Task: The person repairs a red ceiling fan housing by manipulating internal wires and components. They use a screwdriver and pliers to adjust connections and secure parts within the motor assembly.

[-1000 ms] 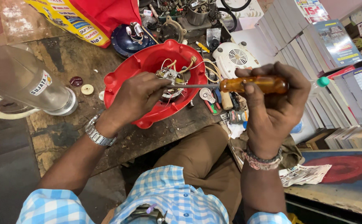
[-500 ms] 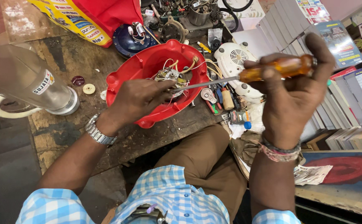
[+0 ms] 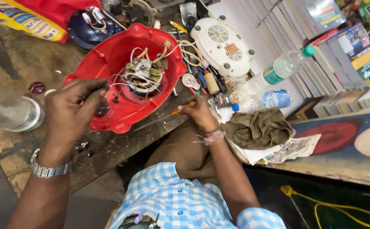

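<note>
Lowered since the earlier frame: right hand [image 3: 199, 112] and orange-handled screwdriver [image 3: 163, 117], formerly raised above the work, now down at the near edge of the bench [image 3: 19, 63], shaft tip pointing left toward the housing rim. Red appliance housing [image 3: 112, 63] lying open side up near the bench's middle, motor and loose wiring [image 3: 144, 74] exposed inside: opened up already, reassembly judged not yet begun. Left hand [image 3: 72, 112] resting on the housing's near-left rim, fingers curled together on a small dark part, identity unclear. Right fingers clamped around the screwdriver handle. Small screws [image 3: 83, 146] loose on the bench beside the left wrist.
</note>
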